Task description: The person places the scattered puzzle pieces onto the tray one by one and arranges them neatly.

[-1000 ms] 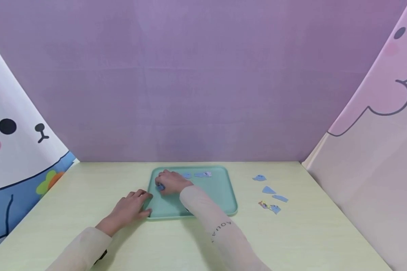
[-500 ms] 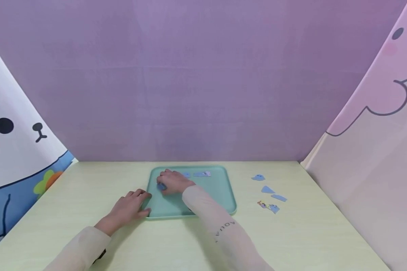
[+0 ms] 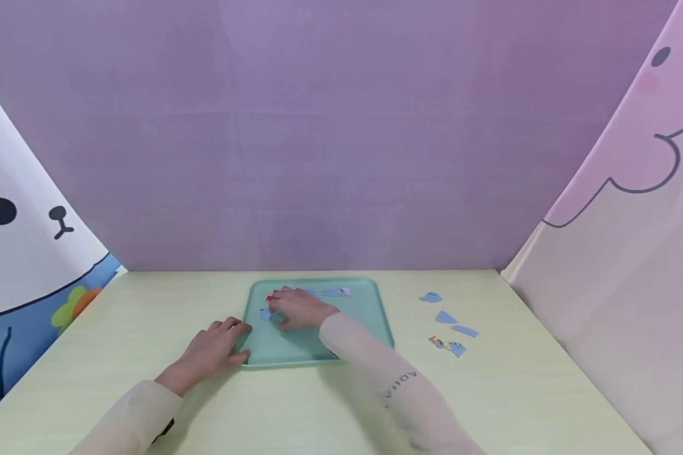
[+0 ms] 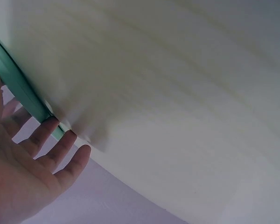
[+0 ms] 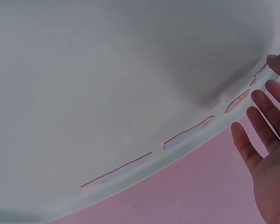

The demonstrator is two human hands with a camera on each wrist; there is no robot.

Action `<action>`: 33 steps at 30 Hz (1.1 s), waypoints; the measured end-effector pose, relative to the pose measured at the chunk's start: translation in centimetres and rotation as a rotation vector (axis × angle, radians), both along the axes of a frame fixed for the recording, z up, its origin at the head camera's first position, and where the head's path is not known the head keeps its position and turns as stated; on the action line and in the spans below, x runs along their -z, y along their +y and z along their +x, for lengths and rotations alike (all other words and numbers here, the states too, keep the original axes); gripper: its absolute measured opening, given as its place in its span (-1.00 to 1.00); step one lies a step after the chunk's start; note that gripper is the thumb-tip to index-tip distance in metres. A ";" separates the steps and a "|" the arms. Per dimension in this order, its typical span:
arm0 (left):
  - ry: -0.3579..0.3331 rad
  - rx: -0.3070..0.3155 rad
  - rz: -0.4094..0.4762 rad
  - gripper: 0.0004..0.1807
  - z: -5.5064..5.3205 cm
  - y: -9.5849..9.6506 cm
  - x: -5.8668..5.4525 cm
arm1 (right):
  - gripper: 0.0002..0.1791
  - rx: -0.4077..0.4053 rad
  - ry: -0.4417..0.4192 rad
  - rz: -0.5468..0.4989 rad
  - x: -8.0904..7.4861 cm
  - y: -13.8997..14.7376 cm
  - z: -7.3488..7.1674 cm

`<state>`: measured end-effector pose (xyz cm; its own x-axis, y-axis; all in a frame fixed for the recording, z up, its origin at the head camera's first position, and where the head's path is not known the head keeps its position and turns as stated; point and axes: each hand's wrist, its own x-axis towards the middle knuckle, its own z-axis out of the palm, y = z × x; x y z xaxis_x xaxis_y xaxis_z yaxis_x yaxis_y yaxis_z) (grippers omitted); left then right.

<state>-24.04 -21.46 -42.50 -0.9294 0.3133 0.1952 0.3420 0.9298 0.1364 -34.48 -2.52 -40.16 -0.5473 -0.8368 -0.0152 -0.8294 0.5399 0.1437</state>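
Note:
My right hand (image 3: 301, 308) hovers over the left part of a green tray (image 3: 364, 322), its fingers loosely extended. Just left of its fingertips lies a blue puzzle piece (image 3: 265, 314) on the tray. A piece with red on it (image 3: 271, 296) peeks out behind the fingers. Along the tray's far side lies another blue piece with a pale end (image 3: 337, 292); in the right wrist view a row of thin pieces (image 5: 189, 132) runs near the rim. My left hand (image 3: 216, 346) rests at the tray's left rim, fingers spread, as the left wrist view shows too.
On the table (image 3: 518, 392) right of the tray lie several more pieces: a rounded blue one (image 3: 430, 297), a triangular one (image 3: 446, 317), a narrow strip (image 3: 465, 330) and multicoloured ones (image 3: 456, 348). A purple cloth backdrop (image 3: 319, 139) stands behind the table.
My right hand has let go of the blue puzzle piece and moved slightly right, leaving the piece on the tray and uncovering the red one. The left hand stays at the rim.

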 end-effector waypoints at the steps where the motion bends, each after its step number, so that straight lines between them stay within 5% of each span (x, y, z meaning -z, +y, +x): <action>1: -0.003 -0.001 0.001 -0.51 0.0 0.0 0.0 | -0.63 -0.004 -0.005 -0.006 -0.1 0.3 0.0; 33: -0.001 -0.004 0.010 -0.49 0.1 0.0 0.1 | -0.66 0.025 -0.021 -0.105 -0.7 11.9 2.0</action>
